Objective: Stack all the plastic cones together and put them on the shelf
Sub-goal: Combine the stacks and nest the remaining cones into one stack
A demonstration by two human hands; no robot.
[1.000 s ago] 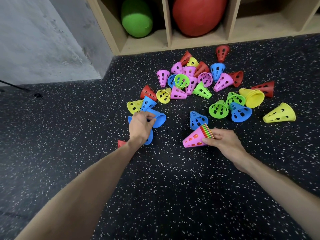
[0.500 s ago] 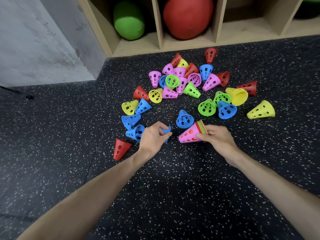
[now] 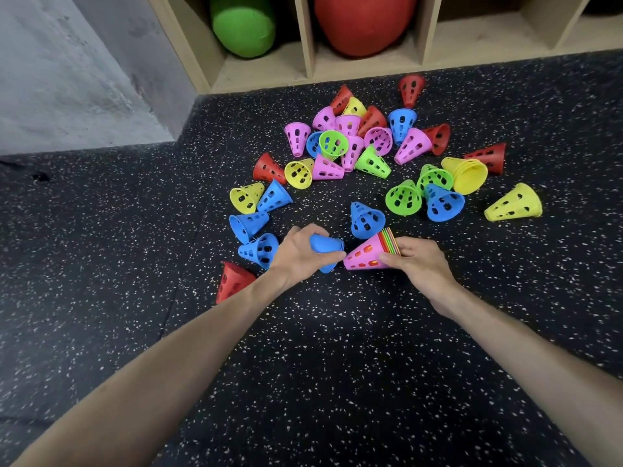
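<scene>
My right hand [image 3: 418, 261] holds a stack of nested cones [image 3: 371, 252] lying sideways, pink outermost, narrow tip pointing left. My left hand [image 3: 296, 254] grips a blue cone [image 3: 325, 246] with its wide rim facing the stack's tip, almost touching it. Many loose perforated cones [image 3: 354, 146] in pink, red, yellow, green and blue lie scattered on the floor beyond my hands. Two blue cones [image 3: 258, 249] and a red cone [image 3: 232, 281] lie just left of my left hand. The wooden shelf [image 3: 263, 70] stands at the back.
The shelf's compartments hold a green ball [image 3: 242, 25] and a red ball [image 3: 364, 21]; the one to their right looks empty. A grey wall [image 3: 67, 72] stands at the left. Dark speckled floor [image 3: 337, 365] stretches towards me.
My left hand picked up a blue cone from the left cluster and carried it right to the tip of the stack. My right hand kept the stack nearly still.
</scene>
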